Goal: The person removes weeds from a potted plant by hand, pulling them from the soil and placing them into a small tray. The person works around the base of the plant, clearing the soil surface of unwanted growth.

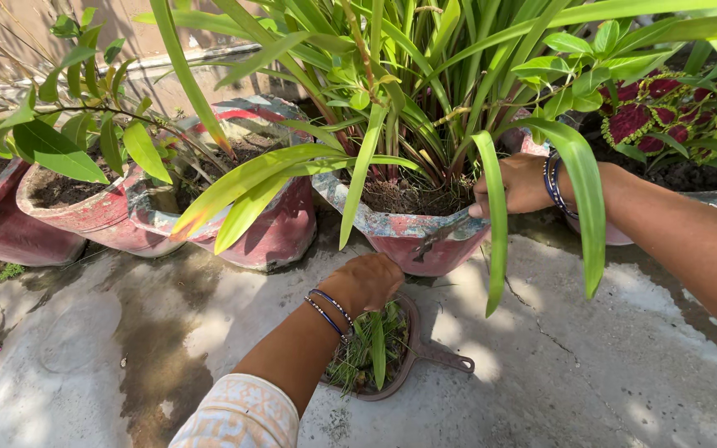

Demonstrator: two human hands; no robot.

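Rough concrete floor (126,365), damp in patches, carried everything. Nearest lay a round pan (412,353) of plant clippings, its handle pointing right. Just above it hovered the left hand (367,282), knuckles up; whether its grip was closed could not be told. Beyond, the right hand (518,187) pinched the rim of a red pot (412,236) of long-leaved plants, with more pots (85,211) along the far-left edge.
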